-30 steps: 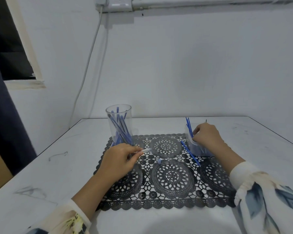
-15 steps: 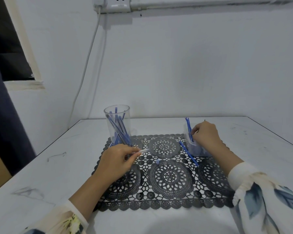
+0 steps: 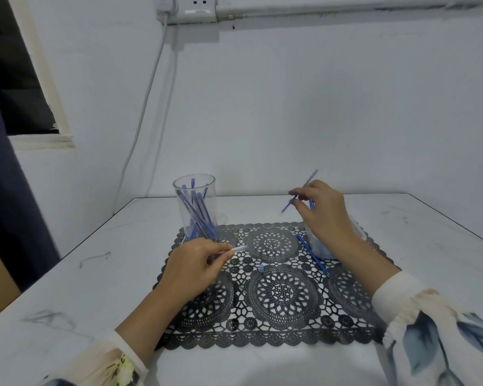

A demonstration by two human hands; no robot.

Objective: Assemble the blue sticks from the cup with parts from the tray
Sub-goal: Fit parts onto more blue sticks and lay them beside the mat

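Pinching a thin blue stick (image 3: 307,182) between thumb and fingertips, the right hand (image 3: 322,215) is raised above the far right part of the black lace mat (image 3: 282,291). The stick is tilted, its upper end pointing up and to the right, and it is blurred. Below that hand and partly hidden by the wrist sits a small translucent container (image 3: 319,250) on the mat; its contents look pale blue but are too unclear to name. A few more blue sticks (image 3: 311,204) stand up just behind the fingers. The left hand (image 3: 195,263) rests low over the mat's near left side, its fingers curled round a clear tube (image 3: 239,248) whose open end pokes out towards the right. Just behind this hand stands a tall clear cup (image 3: 195,215) at the mat's far left corner, holding a leaning bundle of blue pen-like pieces. Between the two hands, on the mat, lie a loose blue stick (image 3: 313,254) – set diagonally, just beside the container – and a tiny pale blue cap (image 3: 261,267), well apart from either hand. Everything sits on a white table (image 3: 109,274) against a white wall, where a socket (image 3: 193,9) is mounted high up and a cable (image 3: 148,93) hangs down from it.
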